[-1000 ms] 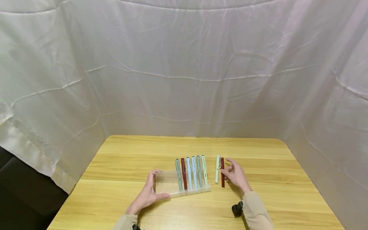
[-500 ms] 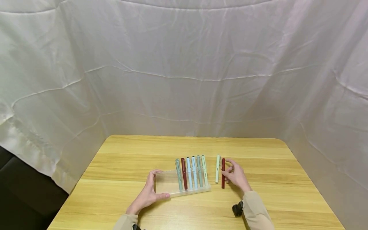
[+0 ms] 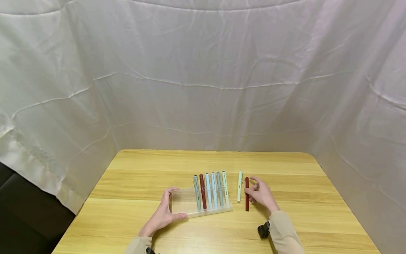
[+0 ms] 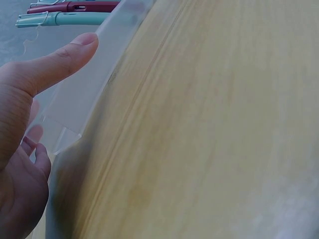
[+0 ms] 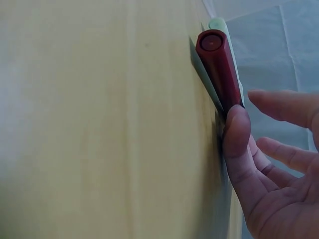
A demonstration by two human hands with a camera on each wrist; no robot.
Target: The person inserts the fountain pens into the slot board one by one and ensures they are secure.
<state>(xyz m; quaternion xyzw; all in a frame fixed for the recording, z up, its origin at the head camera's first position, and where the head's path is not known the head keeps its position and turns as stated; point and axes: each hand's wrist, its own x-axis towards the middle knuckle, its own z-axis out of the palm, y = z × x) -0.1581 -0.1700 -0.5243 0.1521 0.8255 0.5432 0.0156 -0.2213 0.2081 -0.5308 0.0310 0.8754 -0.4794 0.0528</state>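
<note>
My left hand (image 3: 163, 213) grips the left end of a clear plastic pen tray (image 3: 183, 201), thumb along the front edge and fingers at the back. In the left wrist view the thumb lies over the tray wall (image 4: 82, 102). Several capped pens lie side by side across the tray's right part, among them a teal pen (image 3: 197, 194), a dark red one (image 3: 203, 194) and a pale green one (image 3: 225, 190). To the right of the tray, my right hand (image 3: 260, 195) pinches another dark red pen (image 3: 247, 203) by its side, index finger raised off it.
A second pale green pen (image 3: 239, 188) lies on the wooden table (image 3: 203, 236) between the tray and the right hand. Pale curtains (image 3: 203, 106) hang around the back and sides. A black object (image 3: 22, 211) stands beyond the table's left edge.
The dark red pen in my right hand has shifted slightly toward me and away from the pale green pen. My left hand and the tray have stayed put.
</note>
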